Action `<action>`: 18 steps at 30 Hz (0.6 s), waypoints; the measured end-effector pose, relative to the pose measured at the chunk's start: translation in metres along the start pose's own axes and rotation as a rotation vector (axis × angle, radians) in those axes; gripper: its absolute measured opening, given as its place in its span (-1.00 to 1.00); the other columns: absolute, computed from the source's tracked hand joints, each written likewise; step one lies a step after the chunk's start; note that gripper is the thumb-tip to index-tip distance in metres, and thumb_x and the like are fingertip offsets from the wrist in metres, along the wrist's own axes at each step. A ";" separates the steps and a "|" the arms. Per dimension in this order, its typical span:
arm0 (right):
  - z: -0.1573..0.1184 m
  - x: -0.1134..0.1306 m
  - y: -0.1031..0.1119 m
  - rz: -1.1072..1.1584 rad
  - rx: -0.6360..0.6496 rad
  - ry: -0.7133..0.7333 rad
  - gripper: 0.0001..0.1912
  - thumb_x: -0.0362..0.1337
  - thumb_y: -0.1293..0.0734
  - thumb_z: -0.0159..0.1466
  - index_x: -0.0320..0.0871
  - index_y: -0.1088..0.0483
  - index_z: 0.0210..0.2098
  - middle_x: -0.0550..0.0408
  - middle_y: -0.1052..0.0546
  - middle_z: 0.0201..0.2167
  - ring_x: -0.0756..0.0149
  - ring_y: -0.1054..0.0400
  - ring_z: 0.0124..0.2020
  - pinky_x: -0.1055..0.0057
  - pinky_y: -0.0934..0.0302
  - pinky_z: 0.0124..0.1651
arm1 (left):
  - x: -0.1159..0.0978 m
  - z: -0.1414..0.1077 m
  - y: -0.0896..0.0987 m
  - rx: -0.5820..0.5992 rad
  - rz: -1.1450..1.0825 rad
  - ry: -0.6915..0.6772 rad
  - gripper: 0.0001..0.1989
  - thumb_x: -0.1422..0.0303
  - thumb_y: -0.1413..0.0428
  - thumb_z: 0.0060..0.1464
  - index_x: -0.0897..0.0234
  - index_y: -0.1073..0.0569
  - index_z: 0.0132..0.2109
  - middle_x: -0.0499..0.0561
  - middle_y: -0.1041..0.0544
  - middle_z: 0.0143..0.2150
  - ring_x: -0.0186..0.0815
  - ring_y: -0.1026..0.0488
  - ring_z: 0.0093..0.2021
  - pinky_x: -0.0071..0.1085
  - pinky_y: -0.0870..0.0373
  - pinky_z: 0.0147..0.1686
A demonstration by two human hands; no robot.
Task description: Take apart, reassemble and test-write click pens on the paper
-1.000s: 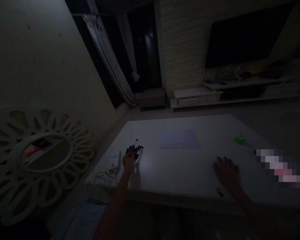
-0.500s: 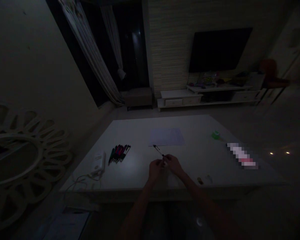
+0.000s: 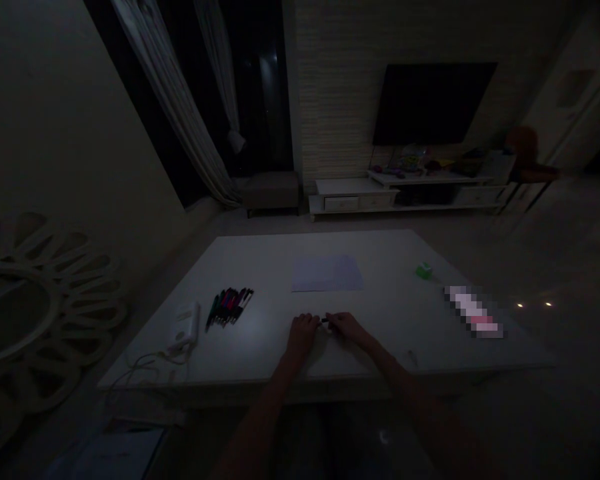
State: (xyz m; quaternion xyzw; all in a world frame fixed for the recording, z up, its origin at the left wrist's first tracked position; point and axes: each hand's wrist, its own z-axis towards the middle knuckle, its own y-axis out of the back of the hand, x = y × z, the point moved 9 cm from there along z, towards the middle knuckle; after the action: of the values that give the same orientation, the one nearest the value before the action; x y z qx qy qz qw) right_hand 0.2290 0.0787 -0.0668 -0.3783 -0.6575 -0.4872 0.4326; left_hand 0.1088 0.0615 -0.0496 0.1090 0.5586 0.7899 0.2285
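My left hand is closed, low over the white table, with its fingers curled round one end of a pen. Only a short dark piece of that pen shows between my hands; the remainder is hidden by fingers. From the other side my right hand pinches the same pen. Just beyond the hands lies a pale sheet of paper. To the left, a row of several pens with dark, red and purple parts rests on the table.
A white box-like device with cables sits at the table's left edge. A small green object and a blurred-out pink and white item lie at the right. Beyond are a grey ottoman and a TV stand.
The pen, which pointed up and away from my hands, is now held nearly level between them. My left hand has shifted slightly left, and the hands are further apart. The camera view has moved slightly.
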 end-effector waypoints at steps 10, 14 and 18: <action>0.002 0.011 0.009 -0.175 -0.024 0.250 -0.60 -0.01 -0.21 0.15 -0.22 -0.48 -0.46 0.06 -0.51 -0.55 0.34 -0.34 -0.49 0.48 -0.16 -0.41 | -0.004 0.001 -0.001 0.072 -0.013 0.011 -0.90 0.42 0.01 0.18 0.23 -0.38 -0.17 -0.01 -0.45 -0.28 -0.26 -0.34 -0.23 -0.36 -0.19 -0.24; 0.006 -0.002 0.006 -0.100 0.031 0.089 -0.47 0.12 -0.18 0.15 -0.24 -0.47 -0.50 0.06 -0.47 -0.64 0.39 -0.28 -0.62 0.50 -0.11 -0.52 | -0.004 0.001 0.001 0.071 0.002 0.005 -0.88 0.43 0.04 0.19 0.24 -0.37 -0.16 0.00 -0.45 -0.27 -0.26 -0.34 -0.21 -0.34 -0.20 -0.21; 0.010 -0.012 0.004 -0.068 0.036 -0.029 -0.35 0.19 -0.11 0.17 -0.27 -0.42 -0.61 0.09 -0.37 -0.75 0.43 -0.20 -0.71 0.51 -0.04 -0.59 | -0.005 0.001 0.005 0.070 0.011 0.001 -0.88 0.41 0.03 0.19 0.23 -0.38 -0.16 0.01 -0.44 -0.26 -0.25 -0.35 -0.18 -0.32 -0.21 -0.19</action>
State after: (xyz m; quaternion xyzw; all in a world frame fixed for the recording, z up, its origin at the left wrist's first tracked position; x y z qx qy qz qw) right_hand 0.2346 0.0882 -0.0786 -0.3551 -0.6849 -0.4841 0.4129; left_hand 0.1124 0.0588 -0.0446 0.1195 0.5855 0.7710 0.2201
